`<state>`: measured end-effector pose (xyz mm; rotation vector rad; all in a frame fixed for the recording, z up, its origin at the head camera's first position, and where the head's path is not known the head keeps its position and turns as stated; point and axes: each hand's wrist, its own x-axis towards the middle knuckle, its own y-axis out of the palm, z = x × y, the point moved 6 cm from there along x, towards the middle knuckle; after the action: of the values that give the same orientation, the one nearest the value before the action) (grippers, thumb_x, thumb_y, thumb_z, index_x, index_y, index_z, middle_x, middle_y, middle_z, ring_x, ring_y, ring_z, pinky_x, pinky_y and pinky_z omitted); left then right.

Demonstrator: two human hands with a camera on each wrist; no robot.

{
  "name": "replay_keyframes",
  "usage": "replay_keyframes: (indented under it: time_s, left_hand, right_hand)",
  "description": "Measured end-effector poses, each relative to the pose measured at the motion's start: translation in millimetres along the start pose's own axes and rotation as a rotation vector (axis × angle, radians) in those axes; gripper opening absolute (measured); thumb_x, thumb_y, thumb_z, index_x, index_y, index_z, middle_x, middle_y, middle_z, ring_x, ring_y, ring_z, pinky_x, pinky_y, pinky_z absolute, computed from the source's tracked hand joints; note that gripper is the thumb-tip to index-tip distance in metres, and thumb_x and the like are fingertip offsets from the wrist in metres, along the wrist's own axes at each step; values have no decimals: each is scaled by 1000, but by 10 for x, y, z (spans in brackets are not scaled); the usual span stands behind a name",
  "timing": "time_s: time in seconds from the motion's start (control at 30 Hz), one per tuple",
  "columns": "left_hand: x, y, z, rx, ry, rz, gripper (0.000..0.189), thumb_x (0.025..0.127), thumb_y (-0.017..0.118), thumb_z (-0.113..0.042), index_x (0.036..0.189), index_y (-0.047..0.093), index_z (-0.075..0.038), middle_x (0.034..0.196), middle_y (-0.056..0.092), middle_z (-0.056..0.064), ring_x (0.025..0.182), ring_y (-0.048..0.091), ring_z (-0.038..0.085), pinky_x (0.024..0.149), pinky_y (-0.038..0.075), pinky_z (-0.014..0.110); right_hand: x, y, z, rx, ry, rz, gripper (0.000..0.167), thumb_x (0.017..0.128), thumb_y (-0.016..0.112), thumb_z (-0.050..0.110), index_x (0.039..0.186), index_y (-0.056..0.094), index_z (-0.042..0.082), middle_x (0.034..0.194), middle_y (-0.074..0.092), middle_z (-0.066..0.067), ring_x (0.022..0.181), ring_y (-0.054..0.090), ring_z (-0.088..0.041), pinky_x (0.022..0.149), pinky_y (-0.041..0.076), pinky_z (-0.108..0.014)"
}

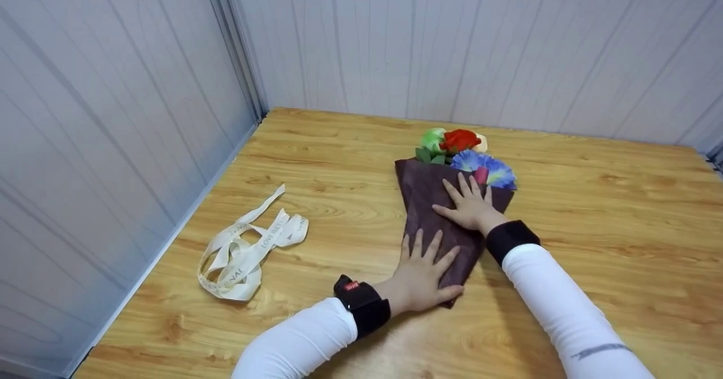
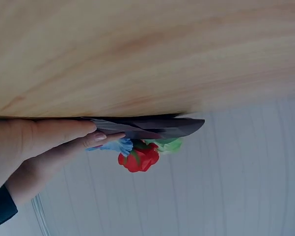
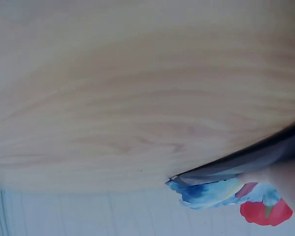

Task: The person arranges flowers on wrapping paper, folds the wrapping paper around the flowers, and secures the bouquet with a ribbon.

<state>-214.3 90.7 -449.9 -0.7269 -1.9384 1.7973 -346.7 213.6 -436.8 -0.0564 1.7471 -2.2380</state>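
A bouquet in dark purple-brown wrapping paper (image 1: pixel 426 198) lies on the wooden table, its narrow end toward the person. From its wide end show a red rose (image 1: pixel 460 140), a green flower (image 1: pixel 433 140), blue flowers (image 1: pixel 480 164) and a few leaves. The left hand (image 1: pixel 422 277) rests on the lower part of the wrap with fingers spread. Higher up, near the blue flowers, the right hand (image 1: pixel 471 208) lies with spread fingers on the paper. In the left wrist view the wrap (image 2: pixel 162 127) appears edge-on beyond the fingers (image 2: pixel 64 130).
A loose heap of white printed ribbon (image 1: pixel 243 255) lies on the table (image 1: pixel 339 153) left of the bouquet. Pale panelled walls (image 1: pixel 367 46) stand along the table's back and left edges. Both wrists wear black bands.
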Motion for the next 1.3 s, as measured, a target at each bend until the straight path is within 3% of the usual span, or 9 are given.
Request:
replay_keyframes:
  time_s: [0.23, 0.4, 0.53, 0.7, 0.83, 0.93, 1.1, 1.3]
  left_hand:
    - [-15, 18, 35, -22, 1, 5, 72, 92, 30, -68, 152, 18, -31, 159, 9, 12, 142, 5, 48, 111, 11, 62]
    - [-5, 17, 61, -49, 2, -2, 71, 92, 32, -67, 152, 20, -30, 159, 10, 13, 140, 4, 51, 111, 11, 63]
    - [2, 13, 88, -54, 4, -6, 70, 92, 32, -67, 151, 22, -29, 159, 11, 12, 141, 4, 51, 111, 11, 63]
    - [-11, 9, 100, -28, 22, -50, 68, 93, 33, -64, 151, 25, -29, 158, 16, 12, 141, 9, 49, 109, 14, 64]
    - [-21, 4, 108, 2, 35, -68, 68, 94, 33, -64, 151, 25, -27, 157, 19, 12, 141, 13, 47, 109, 15, 64]
    - [-23, -3, 126, 0, 25, -62, 69, 94, 33, -64, 151, 24, -27, 157, 18, 11, 141, 12, 48, 109, 15, 64]
    - [-12, -4, 135, -36, 13, -47, 70, 93, 33, -64, 151, 23, -27, 158, 16, 12, 140, 7, 51, 109, 13, 65]
    - [-12, 1, 131, -41, 1, -35, 71, 92, 33, -66, 152, 21, -29, 159, 12, 13, 140, 8, 51, 110, 13, 63]
  right_hand:
    - [-2, 58, 36, 9, 62, -25, 78, 93, 34, 64, 154, 11, 21, 155, -12, -27, 137, -19, -53, 105, -9, -70]
    - [-46, 101, 108, 13, 45, -72, 74, 96, 33, 59, 153, 12, 16, 155, -9, -28, 136, -15, -56, 105, -7, -71]
    - [-134, 134, 284, 30, -123, -70, 63, 100, 34, 49, 151, 23, 14, 157, 3, -24, 141, -4, -49, 107, -4, -68]
    - [-288, 197, 617, 46, -420, 38, 50, 102, 33, 41, 145, 40, 16, 156, 24, -12, 144, 12, -39, 108, -3, -67]
    - [-329, 230, 749, 5, -512, 108, 48, 103, 31, 41, 145, 41, 18, 155, 26, -8, 144, 16, -35, 107, -5, -67]
    - [-281, 224, 750, -38, -495, 123, 50, 103, 29, 40, 147, 36, 17, 157, 23, -9, 145, 14, -36, 110, -2, -64]
    - [-101, 182, 612, -66, -364, 99, 55, 103, 28, 41, 150, 26, 13, 158, 15, -13, 145, 7, -37, 114, 3, -57]
    - [58, 128, 351, -40, -218, -8, 58, 103, 31, 40, 151, 22, 8, 158, 10, -18, 145, 5, -39, 115, 5, -55]
